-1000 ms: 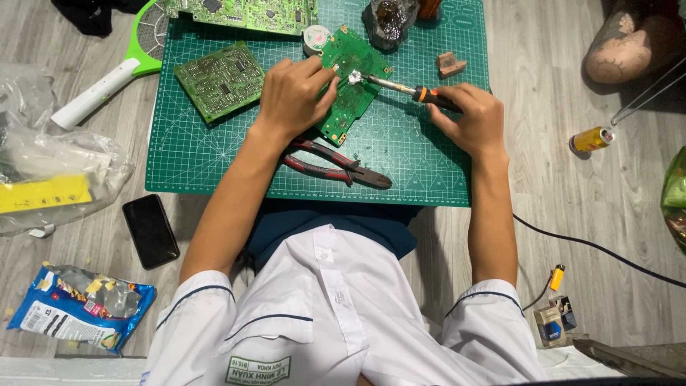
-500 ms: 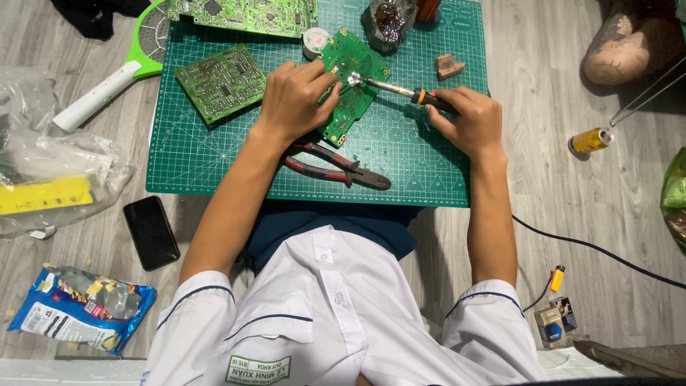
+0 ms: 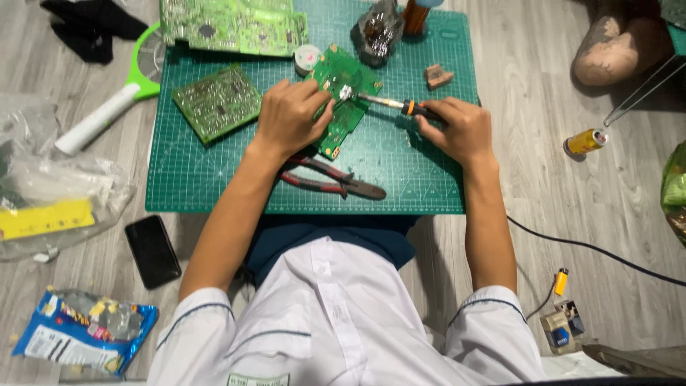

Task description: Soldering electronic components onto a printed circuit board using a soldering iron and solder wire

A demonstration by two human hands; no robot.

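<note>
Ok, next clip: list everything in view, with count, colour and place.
cutting mat: 1, green, on the floor
circuit boards: 3, green; small one under both hands, one left, large one at top
soldering iron: 1, orange collar, tip on the small board
pliers: 1, red handles, on the mat
phone: 1, black, floor left
snack bag: 1, blue, bottom left
can: 1, yellow, floor right
lighter: 1, yellow, floor right
left hand: grip on the small board
right hand: grip on the iron
</note>
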